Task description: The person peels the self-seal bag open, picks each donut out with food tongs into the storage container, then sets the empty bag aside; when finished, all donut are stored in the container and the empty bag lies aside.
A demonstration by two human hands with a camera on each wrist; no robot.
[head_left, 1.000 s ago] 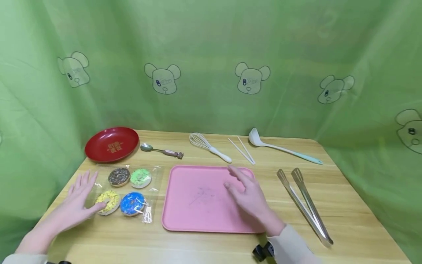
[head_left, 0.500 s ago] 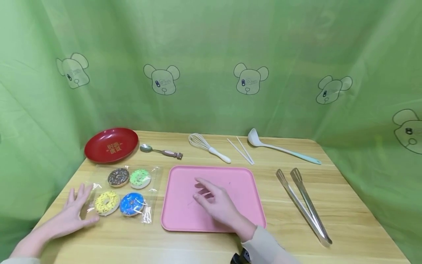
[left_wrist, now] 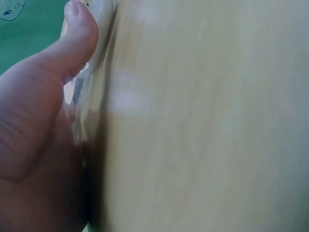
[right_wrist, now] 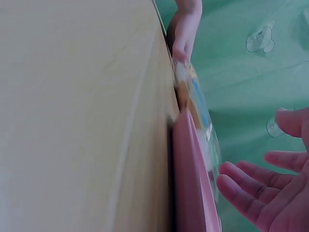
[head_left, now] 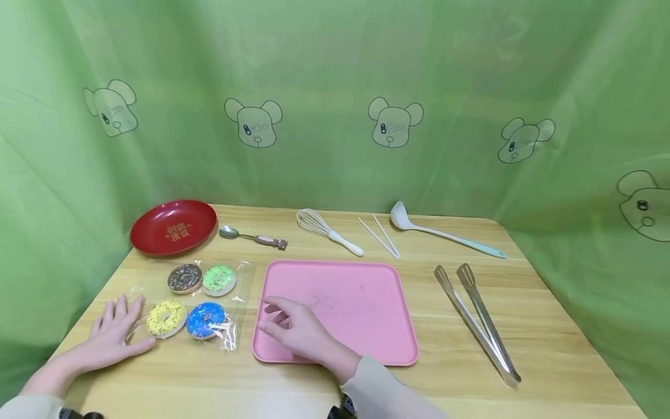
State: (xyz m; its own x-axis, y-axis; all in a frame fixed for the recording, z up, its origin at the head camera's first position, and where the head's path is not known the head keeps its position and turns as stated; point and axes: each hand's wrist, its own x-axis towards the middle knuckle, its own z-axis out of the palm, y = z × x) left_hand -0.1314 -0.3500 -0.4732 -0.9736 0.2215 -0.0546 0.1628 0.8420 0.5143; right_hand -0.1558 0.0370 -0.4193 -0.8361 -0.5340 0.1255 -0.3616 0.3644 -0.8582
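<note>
In the head view my left hand [head_left: 107, 337] lies with spread fingers at the left edge of a clear plastic pack [head_left: 242, 302]. Inside it are a yellow toy donut [head_left: 155, 319], a blue donut [head_left: 201, 319], a green donut [head_left: 211, 278] and a chocolate-brown donut [head_left: 183, 284]. In the left wrist view the thumb [left_wrist: 72, 43] is beside the pack's edge; whether the fingers grip the film is unclear. My right hand [head_left: 303, 331] hovers over the left part of a pink tray [head_left: 361, 326], fingers loosely bent and holding nothing.
Behind the pack stand a red plate [head_left: 152, 230] and a spoon [head_left: 262, 239]. A whisk [head_left: 327, 233], white sticks [head_left: 381, 235] and a ladle [head_left: 439, 233] line the back of the wooden table [head_left: 450, 372]. Metal tongs [head_left: 478, 326] lie at the right. Green curtains surround the table.
My right hand has moved left across the tray, from its right side to its left. My left hand has drawn back slightly, off the yellow donut to the pack's left edge.
</note>
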